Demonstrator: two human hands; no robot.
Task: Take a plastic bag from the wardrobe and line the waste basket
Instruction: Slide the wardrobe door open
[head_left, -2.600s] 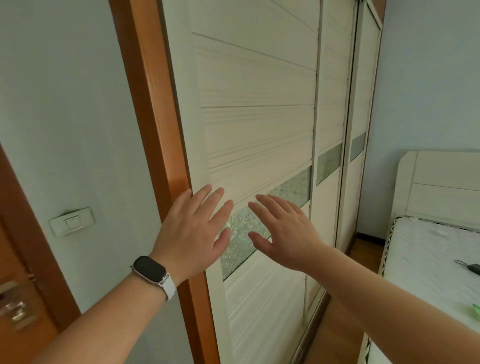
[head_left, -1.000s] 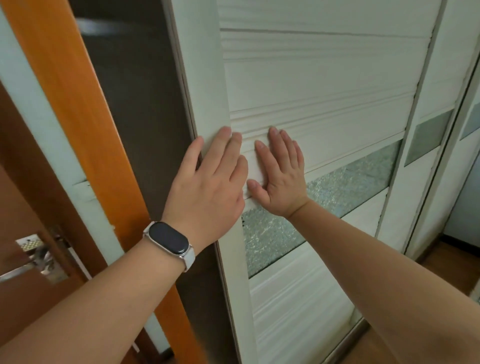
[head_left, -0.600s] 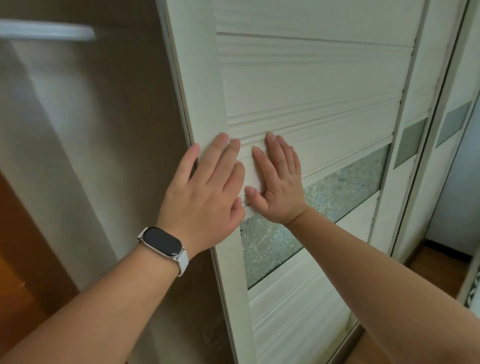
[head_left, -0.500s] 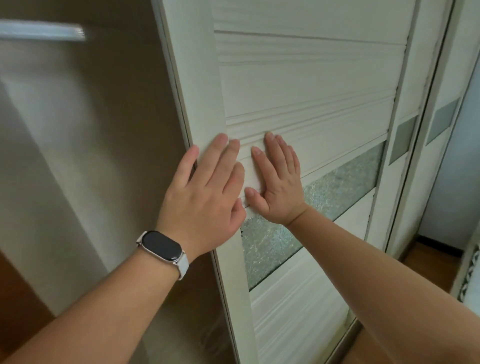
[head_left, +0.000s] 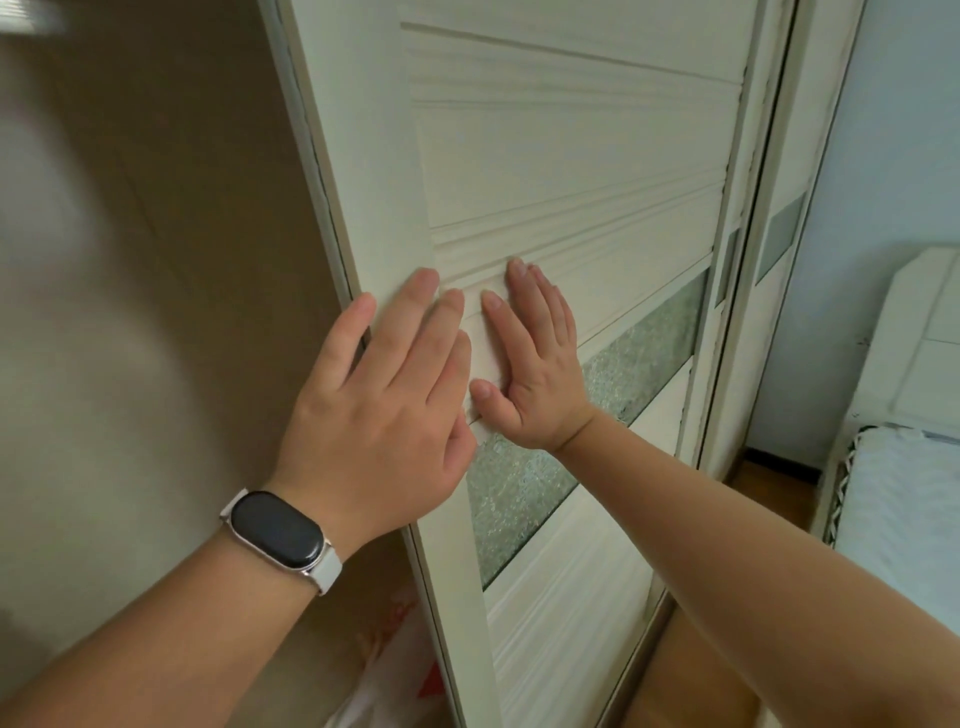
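Here we press both palms flat on the sliding wardrobe door (head_left: 571, 156), which fills the view from 12 to 5 o'clock. The wardrobe interior (head_left: 156, 260) lies open at 9 o'clock, blurred. At 3 o'clock stands a bed (head_left: 904, 499) against a pale wall; wood floor (head_left: 691, 670) shows at 5 o'clock. Left hand (head_left: 384, 410) and right hand (head_left: 535, 374) lie fingers spread, holding nothing, touching the door just above its frosted glass strip (head_left: 519, 493). A smartwatch (head_left: 278, 535) sits on the left wrist. At 6 o'clock, low inside, we see a white plastic bag (head_left: 395, 670) with red print. We judge it light, limp and slippery; best pinched at a bunched upper fold.
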